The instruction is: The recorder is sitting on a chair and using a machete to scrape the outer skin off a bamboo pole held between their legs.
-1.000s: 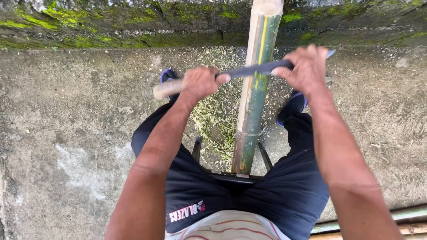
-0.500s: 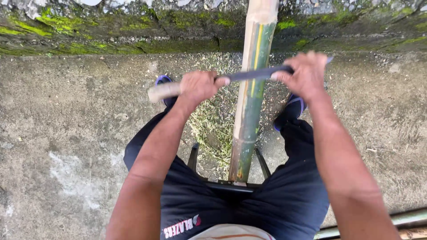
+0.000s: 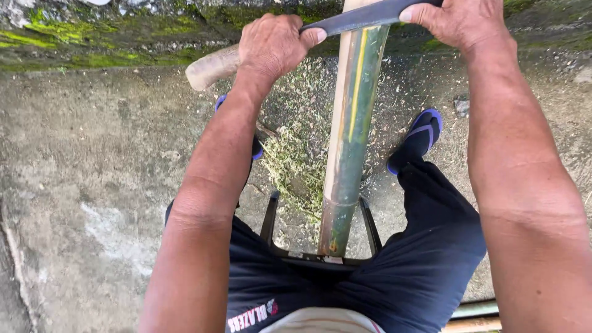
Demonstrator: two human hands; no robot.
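Left hand (image 3: 274, 46) fisted round knife handle (image 3: 213, 66), right hand (image 3: 459, 21) pressing blade (image 3: 364, 16) tip, blade lying across bamboo pole (image 3: 351, 129), shavings (image 3: 296, 160) left of pole
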